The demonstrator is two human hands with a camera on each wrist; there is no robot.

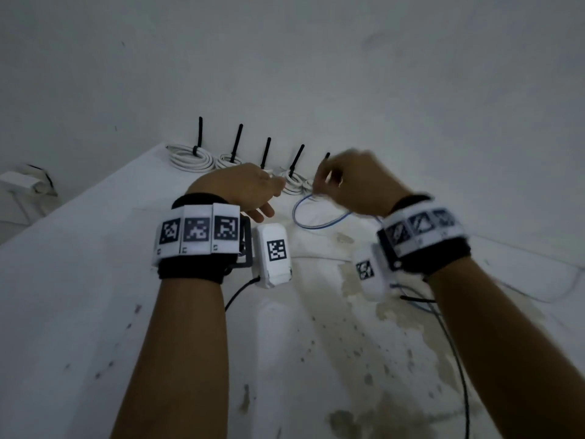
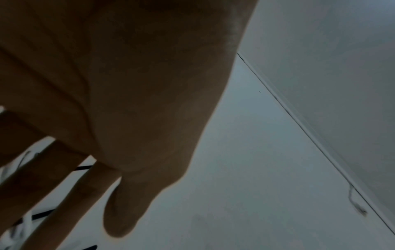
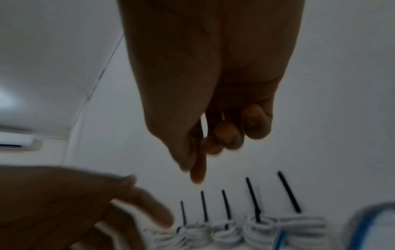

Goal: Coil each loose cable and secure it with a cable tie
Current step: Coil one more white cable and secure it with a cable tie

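Note:
Several white cable coils (image 1: 190, 155) lie in a row against the wall, each bound with a black tie (image 1: 200, 131) whose tail sticks up. In the right wrist view the same coils (image 3: 258, 231) line the bottom. A loose blue-and-white cable (image 1: 316, 217) forms a loop on the table in front of them, and shows blurred at the lower right of the right wrist view (image 3: 363, 223). My left hand (image 1: 253, 191) hovers by the middle coils, its fingers (image 2: 119, 211) straight. My right hand (image 1: 345, 182) is raised over the rightmost coil, fingers (image 3: 226, 135) curled, with nothing visible in them.
The white table (image 1: 95, 312) is stained and speckled toward the front right. A white box (image 1: 19, 182) sits on the floor past the left edge. Another thin white cable (image 1: 538, 296) trails along the table's right side. The wall (image 1: 285, 58) closes the back.

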